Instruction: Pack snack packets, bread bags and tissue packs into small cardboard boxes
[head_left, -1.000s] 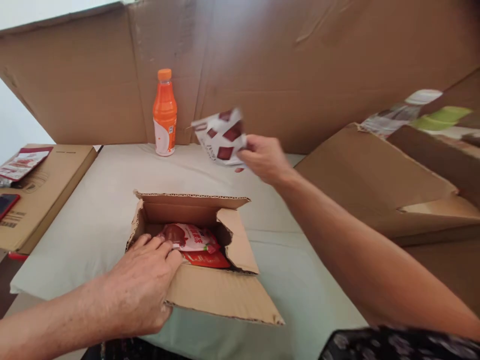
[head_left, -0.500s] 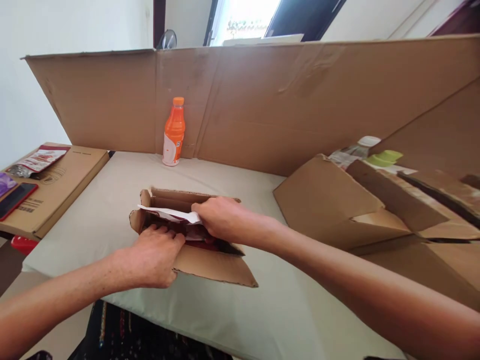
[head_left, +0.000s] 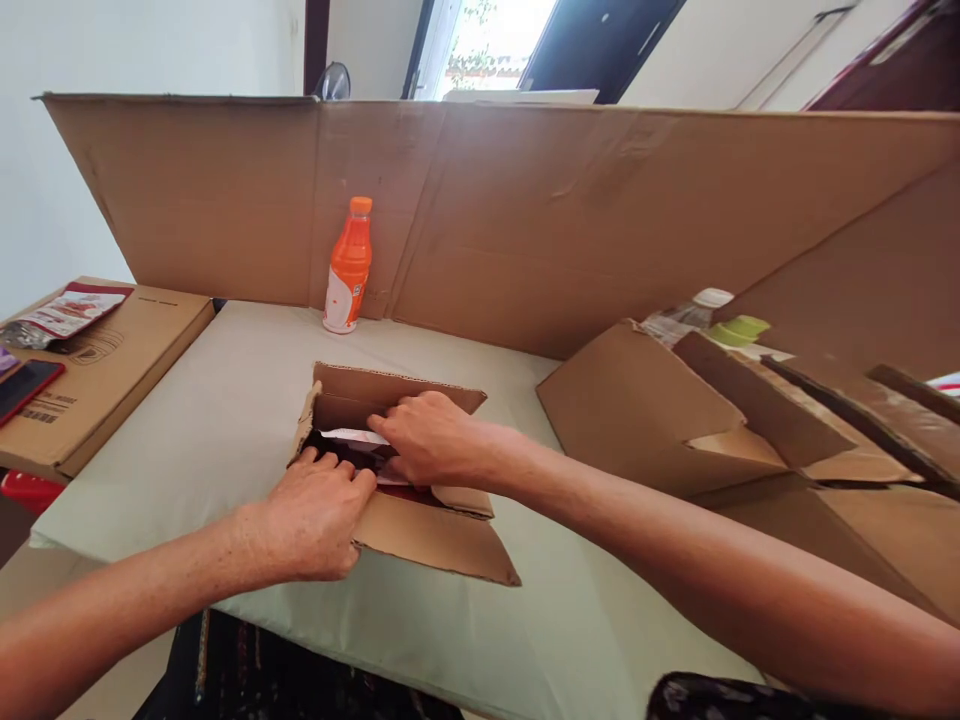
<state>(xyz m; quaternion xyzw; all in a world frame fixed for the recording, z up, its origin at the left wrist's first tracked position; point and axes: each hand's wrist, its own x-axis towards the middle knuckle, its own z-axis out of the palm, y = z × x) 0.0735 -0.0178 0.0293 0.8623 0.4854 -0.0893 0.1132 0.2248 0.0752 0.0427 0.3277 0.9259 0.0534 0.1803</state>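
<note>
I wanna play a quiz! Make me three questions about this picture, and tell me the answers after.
1. True or false: a white packet shows inside the small open box.
2. What colour is the cap on the upright bottle?
A) green
B) orange
C) blue
3. Fill the gap: the hand farther inside the small open box is the ____ hand.

Key:
1. True.
2. B, orange.
3. Right. The right hand reaches in, while the left hand is at the near edge.
</note>
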